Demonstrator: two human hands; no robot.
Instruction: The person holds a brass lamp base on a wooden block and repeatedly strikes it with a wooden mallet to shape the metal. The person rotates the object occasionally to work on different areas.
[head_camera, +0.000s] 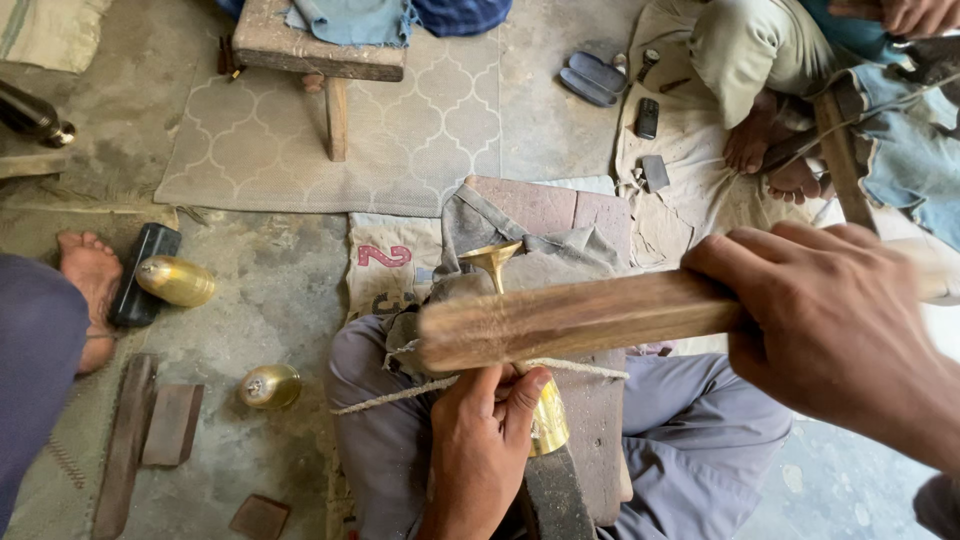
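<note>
Left hand (482, 440) clenched around the brass piece (545, 415), thumb up along its side; the piece rests on a dark block (553, 500) over the person's lap. Its flared brass end (492, 258) pokes out beyond the wooden bat (570, 318).
Right hand (835, 325) gripping the bat's handle, fingers wrapped tight. Bat is held level across the brass piece, just above the left hand, and hides the piece's middle.
A pale cord (400, 393) runs across the lap right under the bat.
Grey cloth (520, 245) is bunched just behind the flared end, lying on a reddish slab (545, 205).
Left of the brass piece: a printed sack (385, 265), whitish rectangle with a red mark, flat on the floor. Farther left, two rounded brass shells (270, 385) (176, 281) on the concrete, the farther one touching a black bar (140, 275). Someone's bare foot (90, 275) is beside that bar. Wooden strips (150, 430) lie near the closer shell.
Beyond the brass piece: patterned mat (420, 130) with a wooden stool (320, 55) standing on it.
Far right of it: another person's bare feet (770, 150) on a tan cloth (690, 180), with a dark phone-like slab (647, 117) and a pair of sandals (592, 78) nearby.
</note>
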